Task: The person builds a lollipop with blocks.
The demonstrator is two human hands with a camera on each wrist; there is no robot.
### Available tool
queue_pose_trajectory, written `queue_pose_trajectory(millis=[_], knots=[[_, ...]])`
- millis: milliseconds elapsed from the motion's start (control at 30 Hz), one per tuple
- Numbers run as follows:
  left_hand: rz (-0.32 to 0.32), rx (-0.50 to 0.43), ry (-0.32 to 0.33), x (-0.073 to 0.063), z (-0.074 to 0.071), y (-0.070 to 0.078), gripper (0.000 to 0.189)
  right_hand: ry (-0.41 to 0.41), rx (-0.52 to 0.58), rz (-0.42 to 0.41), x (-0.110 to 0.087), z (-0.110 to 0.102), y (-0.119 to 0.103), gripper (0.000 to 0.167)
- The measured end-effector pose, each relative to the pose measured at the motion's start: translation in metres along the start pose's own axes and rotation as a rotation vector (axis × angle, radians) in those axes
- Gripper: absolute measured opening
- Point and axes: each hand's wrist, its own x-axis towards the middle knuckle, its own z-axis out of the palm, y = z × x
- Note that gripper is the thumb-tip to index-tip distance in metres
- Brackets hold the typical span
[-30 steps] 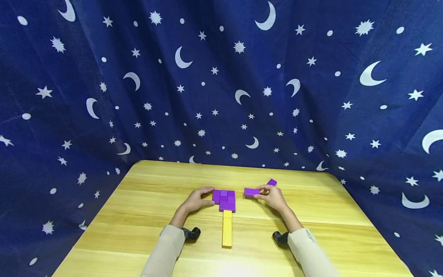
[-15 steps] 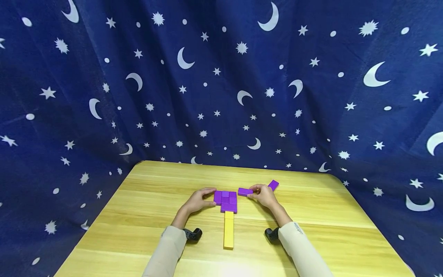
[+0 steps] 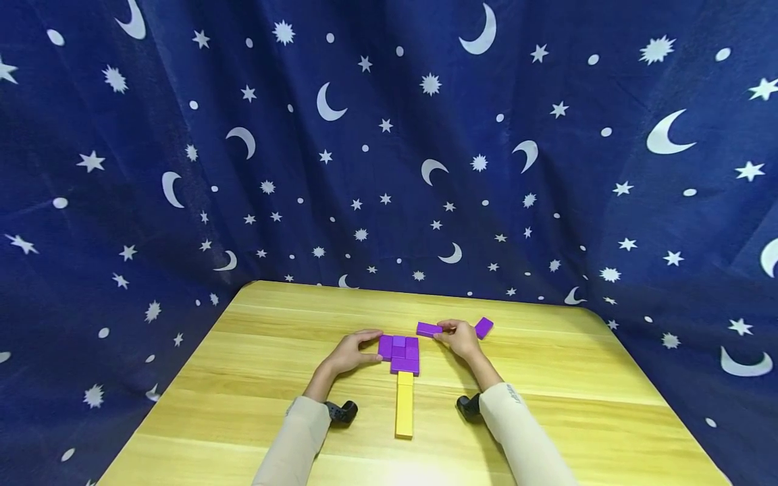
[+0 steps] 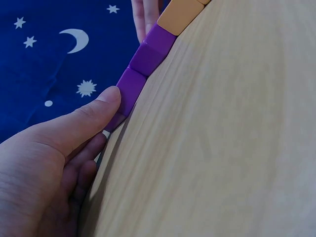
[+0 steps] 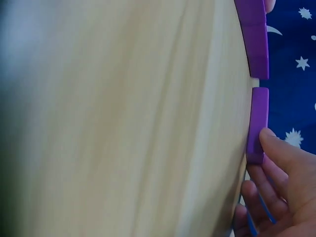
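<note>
Several purple blocks [image 3: 404, 365] lie packed together on the wooden table, with a strip of yellow blocks [image 3: 404, 405] running from them toward the near edge. My left hand [image 3: 352, 352] holds the left end of this purple group, its thumb on the near side and its fingers at the far side. In the left wrist view the thumb presses against a purple face [image 4: 132, 89]. My right hand [image 3: 463, 339] pinches a separate purple block [image 3: 428, 329] by its right end, just beyond the group's far right corner. A narrow gap parts them in the right wrist view.
One more loose purple block [image 3: 484, 328] lies tilted to the right of my right hand. Black wrist devices [image 3: 343, 412] stick out below both sleeves. A dark blue curtain [image 3: 389, 135] with moons and stars hangs behind the wooden table [image 3: 547, 378].
My right hand has carried its purple block left and slightly away from me, up close to the group. My left hand stays at the group's left end. The head view has shifted slightly.
</note>
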Motion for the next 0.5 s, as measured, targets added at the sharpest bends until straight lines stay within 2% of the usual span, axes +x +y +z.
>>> queue_pose_trajectory(millis=[100,200,267,333,433,500], knots=[[0.01,-0.01,0.0,0.0,0.0,0.0,0.062,0.01,0.038,0.017,0.003,0.009,-0.002,0.029],[0.014,-0.006,0.003,0.0,0.0,0.0,0.062,-0.001,0.098,-0.011,0.005,0.015,-0.005,0.029],[0.009,0.006,0.003,0.0,0.0,-0.001,0.062,-0.011,0.145,-0.061,0.006,0.018,-0.004,0.03],[0.009,0.009,0.005,0.0,0.001,-0.002,0.062,-0.031,0.177,-0.068,0.006,0.02,-0.006,0.029],[0.006,-0.004,0.004,0.0,0.001,-0.002,0.062,-0.041,0.192,-0.027,0.007,0.024,-0.01,0.025],[0.006,-0.016,0.003,0.0,0.0,-0.002,0.062,-0.044,0.169,0.034,0.007,0.025,-0.014,0.022]])
